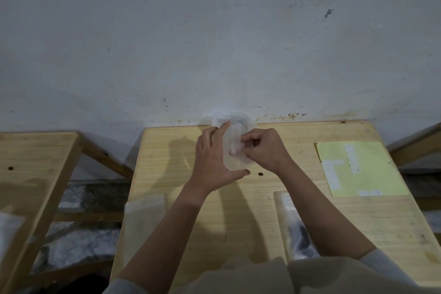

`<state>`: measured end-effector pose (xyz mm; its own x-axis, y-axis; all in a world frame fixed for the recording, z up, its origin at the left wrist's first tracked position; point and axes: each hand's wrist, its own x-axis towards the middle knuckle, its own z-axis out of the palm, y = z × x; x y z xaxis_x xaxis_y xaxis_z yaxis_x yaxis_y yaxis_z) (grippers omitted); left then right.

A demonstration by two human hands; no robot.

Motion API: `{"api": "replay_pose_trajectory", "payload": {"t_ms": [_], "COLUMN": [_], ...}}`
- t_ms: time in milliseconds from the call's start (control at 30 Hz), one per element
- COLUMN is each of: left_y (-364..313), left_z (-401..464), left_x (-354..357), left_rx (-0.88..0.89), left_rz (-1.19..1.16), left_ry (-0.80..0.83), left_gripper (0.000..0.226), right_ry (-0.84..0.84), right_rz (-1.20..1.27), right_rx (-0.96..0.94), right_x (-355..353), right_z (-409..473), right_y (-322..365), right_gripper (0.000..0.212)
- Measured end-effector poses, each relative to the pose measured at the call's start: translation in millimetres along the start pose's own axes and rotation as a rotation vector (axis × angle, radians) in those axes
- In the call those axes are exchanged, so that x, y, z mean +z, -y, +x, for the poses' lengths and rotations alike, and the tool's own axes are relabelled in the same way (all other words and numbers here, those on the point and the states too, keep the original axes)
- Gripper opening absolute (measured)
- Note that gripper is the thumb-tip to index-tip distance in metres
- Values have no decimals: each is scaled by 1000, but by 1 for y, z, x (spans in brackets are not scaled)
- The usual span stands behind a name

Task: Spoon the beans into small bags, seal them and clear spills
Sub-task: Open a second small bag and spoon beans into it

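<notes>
Table [181, 198] butts against wall [214, 31] at its far edge. Both hands sit over the far-centre of the table: left hand [212, 162] left of right hand [265, 148], clear bag [232, 136] between them. Paper sheet [358, 169] lies far right. Packet [296, 224] on near right, flat bags [145, 212] on near left edge. Second table [35, 162] stands apart to the left.

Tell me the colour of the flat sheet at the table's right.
Pale yellow-green sheet with whitish patches, head view.

Pale yellow-wood table [238, 210], clear small bag [232, 136], lime-green sheet [372, 174] with white patches, grey-white scuffed wall [214, 43], cream sleeves [386, 267].
</notes>
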<state>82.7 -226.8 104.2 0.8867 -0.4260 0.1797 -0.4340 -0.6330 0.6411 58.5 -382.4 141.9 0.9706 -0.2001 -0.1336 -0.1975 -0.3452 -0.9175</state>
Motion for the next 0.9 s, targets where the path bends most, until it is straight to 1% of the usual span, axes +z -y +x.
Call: {"api": "replay_pose_trajectory", "payload": {"t_ms": [100, 200, 267, 367, 433, 500, 533, 567, 600, 633, 667, 733, 767, 833, 867, 900], "left_y": [3, 8, 12, 16, 18, 21, 23, 24, 26, 29, 31, 37, 40, 45, 47, 49], "left_z": [-4, -8, -10, -13, -15, -18, -19, -20, -21, -22, -22, -22, -21, -19, -17, -15], "left_x": [2, 1, 1, 4, 7, 7, 6, 5, 4, 4, 4, 7, 9, 14, 16, 18], "left_rx": [-3, -25, -57, -142, -195, -237, -265, -293, -315, -327, -335, -339, -340, -345, -348, -347], "left_rz": [35, 115, 188, 235, 222, 172, 140, 110, 90, 80, 79, 92, 97, 85, 70, 47], "left_ry": [-39, -106, -137, -109, -94, -95, -87, -73, -58, -43, -20, 30, 51, 85, 102, 120], "left_gripper": [118, 104, 98, 100, 104, 109, 112, 114, 115, 114, 113, 112, 112, 112, 110, 109], "right_ry": [63, 109, 119, 143, 164, 174, 168, 133, 60, -52, -179, -384, -426, -391, -352, -322], "right_rz": [-46, -151, -222, -252, -252, -172, -78, 24, 106, 138, 110, -62, -139, -160, -123, -81], "right_rx": [16, 6, -16, -20, -24, -20, -10, 11, 29, 51, 79, 163, 219, 379, 465, 517], "right_x": [0, 2, 4, 11, 18, 19, 18, 15, 13, 10, 7, 0, -4, -8, -8, -6], "right_z": [-2, -2, -1, 0, 4, 7, 8, 10, 12, 15, 18, 26, 29, 37, 41, 46], "right_y": [7, 9, 10, 9, 5, 2, 1, -2, -6, -13, -24, -49, -59, -80, -86, -91], "right_gripper": [27, 23, 26, 32, 33, 27, 21, 13, 8, 7, 10, 9, 15, 35, 39, 38]}}
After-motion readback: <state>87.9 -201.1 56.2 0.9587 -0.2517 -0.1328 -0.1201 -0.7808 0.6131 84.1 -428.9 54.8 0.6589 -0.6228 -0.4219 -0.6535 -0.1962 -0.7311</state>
